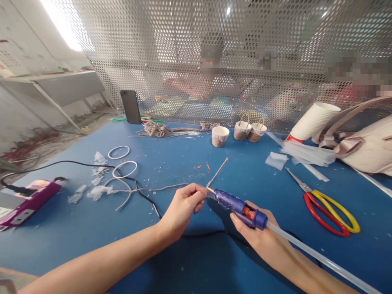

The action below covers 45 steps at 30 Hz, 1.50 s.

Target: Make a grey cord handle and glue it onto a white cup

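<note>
My left hand (187, 204) is closed in a pinch around a thin twisted cord (218, 171), whose short end points up and to the right. The rest of the cord trails left over the table. In my right hand (260, 232) is a blue hot glue gun (231, 201), its metal tip close against the cord beside my left fingertips. A long translucent glue stick (318, 249) sticks out of the gun's back end. Whether the tip touches the cord, I cannot tell.
Scissors (318, 202) lie right. A paper cup (220, 136) and two small cord-wrapped baskets stand behind, near stacked cups (315, 118) and a bag (367, 143). White rings (119, 152), a purple power strip (33, 200) and black cable are left. A phone (130, 107) leans against the perforated screen.
</note>
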Each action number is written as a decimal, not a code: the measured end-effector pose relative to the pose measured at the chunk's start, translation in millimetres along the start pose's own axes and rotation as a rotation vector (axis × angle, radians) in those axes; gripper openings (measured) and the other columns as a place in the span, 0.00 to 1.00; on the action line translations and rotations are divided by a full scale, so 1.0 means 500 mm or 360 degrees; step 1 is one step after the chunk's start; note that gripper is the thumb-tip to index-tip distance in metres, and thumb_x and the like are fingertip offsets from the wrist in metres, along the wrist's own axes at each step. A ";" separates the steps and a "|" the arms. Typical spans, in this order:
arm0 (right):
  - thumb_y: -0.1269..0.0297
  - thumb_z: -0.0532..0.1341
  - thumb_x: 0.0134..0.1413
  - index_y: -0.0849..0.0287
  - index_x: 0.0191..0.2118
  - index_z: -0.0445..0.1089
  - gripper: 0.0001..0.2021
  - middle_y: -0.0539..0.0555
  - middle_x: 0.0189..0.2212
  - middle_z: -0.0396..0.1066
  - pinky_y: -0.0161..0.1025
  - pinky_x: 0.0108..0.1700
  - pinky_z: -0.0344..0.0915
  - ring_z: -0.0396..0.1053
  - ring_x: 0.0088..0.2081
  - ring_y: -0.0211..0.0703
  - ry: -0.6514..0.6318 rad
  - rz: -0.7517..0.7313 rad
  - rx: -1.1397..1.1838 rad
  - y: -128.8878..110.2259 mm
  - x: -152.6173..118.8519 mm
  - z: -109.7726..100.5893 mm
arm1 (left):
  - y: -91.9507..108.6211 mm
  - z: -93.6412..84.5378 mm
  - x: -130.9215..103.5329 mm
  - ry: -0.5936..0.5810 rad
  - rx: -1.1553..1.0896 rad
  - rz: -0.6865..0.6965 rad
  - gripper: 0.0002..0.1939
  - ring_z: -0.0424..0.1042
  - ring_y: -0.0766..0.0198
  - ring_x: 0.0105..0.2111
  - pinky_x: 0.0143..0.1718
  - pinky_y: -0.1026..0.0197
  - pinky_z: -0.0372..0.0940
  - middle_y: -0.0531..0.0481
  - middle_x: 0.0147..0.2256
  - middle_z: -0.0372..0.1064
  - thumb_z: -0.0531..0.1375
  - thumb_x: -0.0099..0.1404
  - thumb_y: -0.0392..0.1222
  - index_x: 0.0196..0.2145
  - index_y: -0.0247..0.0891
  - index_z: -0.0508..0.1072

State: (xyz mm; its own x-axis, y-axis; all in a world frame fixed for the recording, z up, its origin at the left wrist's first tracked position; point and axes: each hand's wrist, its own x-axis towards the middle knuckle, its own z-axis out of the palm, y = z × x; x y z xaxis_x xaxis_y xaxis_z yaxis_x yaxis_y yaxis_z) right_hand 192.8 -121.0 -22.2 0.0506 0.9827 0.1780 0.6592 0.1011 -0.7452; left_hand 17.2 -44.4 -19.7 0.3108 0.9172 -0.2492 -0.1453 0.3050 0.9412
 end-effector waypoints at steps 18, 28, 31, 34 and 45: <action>0.59 0.55 0.56 0.55 0.23 0.60 0.13 0.44 0.14 0.56 0.32 0.20 0.56 0.53 0.16 0.34 -0.0039 -0.0016 0.0053 0.001 -0.002 0.004 | -0.004 -0.003 0.003 -0.0037 0.0041 0.0022 0.08 0.52 0.72 0.20 0.23 0.66 0.48 0.57 0.19 0.56 0.61 0.54 0.40 0.23 0.33 0.70; 0.60 0.55 0.57 0.56 0.23 0.58 0.13 0.44 0.15 0.55 0.31 0.21 0.56 0.52 0.17 0.33 -0.0046 -0.0017 0.0103 0.000 -0.001 0.003 | -0.006 -0.006 0.004 -0.0058 0.0137 0.0039 0.06 0.51 0.71 0.20 0.24 0.65 0.47 0.57 0.19 0.57 0.60 0.53 0.40 0.24 0.34 0.70; 0.59 0.55 0.57 0.56 0.23 0.58 0.13 0.44 0.15 0.54 0.31 0.21 0.55 0.52 0.17 0.33 -0.0083 0.0001 0.0098 0.002 -0.002 0.002 | -0.007 -0.007 0.004 -0.0069 0.0149 0.0044 0.07 0.51 0.71 0.20 0.24 0.65 0.48 0.57 0.18 0.56 0.60 0.53 0.40 0.24 0.34 0.70; 0.59 0.55 0.57 0.56 0.24 0.59 0.12 0.44 0.15 0.54 0.32 0.21 0.56 0.52 0.17 0.34 -0.0065 0.0001 0.0095 0.005 -0.004 0.003 | -0.006 -0.006 0.003 -0.0070 0.0145 0.0054 0.07 0.51 0.72 0.20 0.25 0.65 0.48 0.58 0.19 0.56 0.60 0.54 0.41 0.24 0.34 0.70; 0.60 0.55 0.56 0.56 0.23 0.58 0.13 0.43 0.15 0.54 0.31 0.21 0.56 0.52 0.16 0.33 -0.0014 -0.0031 0.0074 0.002 -0.001 0.004 | -0.006 -0.007 0.005 -0.0085 0.0128 0.0043 0.08 0.51 0.71 0.20 0.25 0.65 0.47 0.57 0.20 0.57 0.61 0.53 0.41 0.23 0.34 0.70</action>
State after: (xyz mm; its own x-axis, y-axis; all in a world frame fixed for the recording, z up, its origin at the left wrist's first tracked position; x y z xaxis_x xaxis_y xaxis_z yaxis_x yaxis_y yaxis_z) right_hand 191.9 -121.3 -24.3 0.0311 0.9818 0.1872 0.6243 0.1272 -0.7707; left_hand 15.1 -42.2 -23.8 0.3574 0.9093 -0.2130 -0.0794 0.2568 0.9632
